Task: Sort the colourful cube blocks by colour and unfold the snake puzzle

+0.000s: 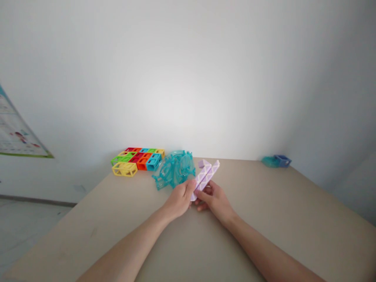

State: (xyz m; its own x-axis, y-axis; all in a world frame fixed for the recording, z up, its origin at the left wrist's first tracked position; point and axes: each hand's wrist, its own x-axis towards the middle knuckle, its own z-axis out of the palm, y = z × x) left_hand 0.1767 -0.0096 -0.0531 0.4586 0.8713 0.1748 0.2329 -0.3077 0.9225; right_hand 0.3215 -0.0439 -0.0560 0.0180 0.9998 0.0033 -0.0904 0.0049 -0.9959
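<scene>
Both hands grip a lilac snake puzzle [207,173] with pale lines across its segments, held over the middle of the table. It is folded into two long rows lying side by side, and a short piece sticks out at the upper left. My left hand [179,199] pinches the lower left part, thumb on top. Around the lower right side, my right hand [215,201] is closed with its thumb on the top face and its fingers curled beneath. The puzzle's lowest end is partly hidden by the hands.
Teal see-through plastic track pieces [174,170] lie heaped just beyond my left hand. Coloured open-frame blocks [138,159] stand in rows at the back left. At the far right are a blue frame block [282,161] and a teal piece [270,161]. A white wall [205,78] borders the table [279,207].
</scene>
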